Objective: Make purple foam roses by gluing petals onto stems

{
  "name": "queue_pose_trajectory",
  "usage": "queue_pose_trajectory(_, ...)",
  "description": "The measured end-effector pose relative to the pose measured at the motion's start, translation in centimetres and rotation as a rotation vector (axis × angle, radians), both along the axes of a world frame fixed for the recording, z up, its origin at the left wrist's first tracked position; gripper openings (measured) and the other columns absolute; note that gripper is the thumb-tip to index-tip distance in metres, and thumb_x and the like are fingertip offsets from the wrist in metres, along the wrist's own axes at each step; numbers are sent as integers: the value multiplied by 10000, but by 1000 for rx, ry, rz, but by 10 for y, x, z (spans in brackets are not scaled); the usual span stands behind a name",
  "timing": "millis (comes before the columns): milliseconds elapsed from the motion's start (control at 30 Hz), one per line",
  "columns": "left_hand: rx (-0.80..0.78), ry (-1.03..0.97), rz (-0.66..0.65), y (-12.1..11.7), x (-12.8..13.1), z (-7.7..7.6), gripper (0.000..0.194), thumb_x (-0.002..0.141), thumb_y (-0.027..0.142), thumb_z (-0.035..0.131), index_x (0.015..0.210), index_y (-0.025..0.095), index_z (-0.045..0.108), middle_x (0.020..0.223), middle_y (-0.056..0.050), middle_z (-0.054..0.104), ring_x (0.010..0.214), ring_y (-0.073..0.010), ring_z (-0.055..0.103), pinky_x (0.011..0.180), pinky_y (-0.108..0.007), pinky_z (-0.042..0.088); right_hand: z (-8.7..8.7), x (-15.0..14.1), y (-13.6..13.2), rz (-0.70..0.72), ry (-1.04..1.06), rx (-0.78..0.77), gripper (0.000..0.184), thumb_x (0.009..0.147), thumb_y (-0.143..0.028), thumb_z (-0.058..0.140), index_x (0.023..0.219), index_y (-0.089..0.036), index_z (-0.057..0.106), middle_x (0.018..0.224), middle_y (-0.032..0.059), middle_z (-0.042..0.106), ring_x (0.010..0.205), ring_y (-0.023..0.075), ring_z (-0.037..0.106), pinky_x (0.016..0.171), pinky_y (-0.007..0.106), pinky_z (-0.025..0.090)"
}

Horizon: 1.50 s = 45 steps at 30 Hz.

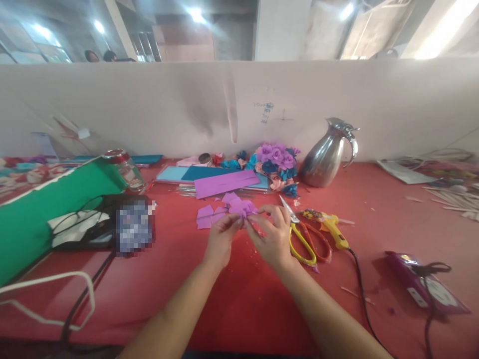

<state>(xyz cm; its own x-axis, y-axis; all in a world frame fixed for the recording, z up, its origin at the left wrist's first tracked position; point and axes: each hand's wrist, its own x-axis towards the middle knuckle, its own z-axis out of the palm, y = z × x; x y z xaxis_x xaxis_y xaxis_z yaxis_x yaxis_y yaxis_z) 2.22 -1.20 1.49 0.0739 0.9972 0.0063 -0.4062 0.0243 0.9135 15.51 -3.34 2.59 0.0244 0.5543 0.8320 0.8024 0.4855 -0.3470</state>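
Between my two hands is a purple paper flower (242, 207), held just above the red table. My left hand (220, 239) pinches it from the left with thumb and forefinger. From the other side, the fingers of my right hand (275, 234) close on it too. Cut purple paper pieces (205, 218) lie behind and left of the flower. A long purple paper strip (226, 184) rests beyond them on blue sheets (204, 173). Close to my right hand lie scissors (307, 244) with one yellow and one red handle, and a yellow glue gun (335, 230).
A bunch of paper flowers (275, 157) and a steel jug (325, 157) stand at the back. On the left are a glass jar (127, 172), a green divider (75, 209) and a black tray (101, 234). A purple box (422, 281) with a cord lies right.
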Motion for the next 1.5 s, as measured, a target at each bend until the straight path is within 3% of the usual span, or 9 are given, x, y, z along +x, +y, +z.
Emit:
queue_pose_trajectory(167, -1, -64, -27, 2, -2, 0, 155, 584, 270, 815, 692, 207, 724, 695, 4, 678, 702, -138, 583, 760, -277, 449, 5, 0, -8, 76, -6, -16, 138, 836, -228, 623, 933, -289, 699, 976, 49, 649, 904, 221, 533, 840, 401, 392)
queue_pose_trajectory(267, -5, -157, -37, 3, -2, 1, 162, 573, 245, 821, 705, 247, 728, 774, 5, 721, 778, -165, 626, 793, -298, 465, 10, -1, -11, 180, 273, -107, 181, 876, -252, 534, 1018, -237, 646, 996, 71, 647, 937, 222, 550, 873, 402, 397)
queue_pose_trajectory(467, -72, -212, -45, 5, -1, 0, 225, 509, 143, 824, 684, 239, 720, 771, 15, 738, 799, -171, 637, 767, -286, 462, 14, -4, -1, 650, 1101, -790, 335, 851, -511, 498, 779, -207, 618, 750, 25, 637, 744, 185, 583, 711, 309, 458)
queue_pose_trajectory(533, -71, -218, -72, 6, -2, -3, 225, 504, 116, 816, 679, 219, 719, 765, 17, 733, 787, -153, 628, 791, -280, 451, 15, -6, 1, 700, 1202, -851, 307, 771, -505, 612, 740, -199, 614, 701, 4, 621, 676, 154, 562, 674, 280, 452)
queue_pose_trajectory(667, -34, -197, -131, 7, -4, -6, 163, 562, 157, 814, 687, 200, 718, 752, 19, 716, 771, -130, 606, 844, -287, 429, 17, -8, -1, 614, 1144, -723, 234, 661, -384, 735, 700, -193, 607, 664, -14, 609, 633, 121, 539, 653, 256, 443)
queue_pose_trajectory(833, -11, -91, -134, 6, -7, -3, 148, 606, 226, 811, 724, 206, 723, 739, 11, 696, 820, -161, 599, 888, -316, 405, 22, -4, -4, 528, 1043, -648, 225, 747, -409, 642, 700, -194, 596, 631, -21, 582, 595, 115, 510, 590, 245, 418)
queue_pose_trajectory(1033, -12, -28, -234, 4, -6, -3, 124, 605, 203, 807, 689, 182, 719, 727, -4, 692, 772, -161, 586, 843, -308, 398, 18, 4, 4, 505, 965, -719, 244, 735, -425, 648, 738, -181, 643, 691, 5, 646, 674, 148, 571, 655, 266, 445)
queue_pose_trajectory(1233, -27, -41, -264, 6, -6, -7, 146, 643, 218, 796, 776, 194, 743, 835, -31, 734, 876, -190, 617, 897, -326, 392, 9, 5, 6, 455, 936, -624, 198, 745, -372, 651, 774, -179, 679, 731, 33, 681, 676, 161, 595, 656, 279, 461)
queue_pose_trajectory(1500, 17, 70, -263, 7, -12, -6, 129, 673, 249, 772, 782, 191, 734, 848, -25, 716, 880, -199, 608, 883, -325, 391, 21, 13, 3, 428, 865, -632, 250, 780, -401, 589, 677, -180, 643, 650, 6, 619, 624, 138, 532, 608, 257, 411)
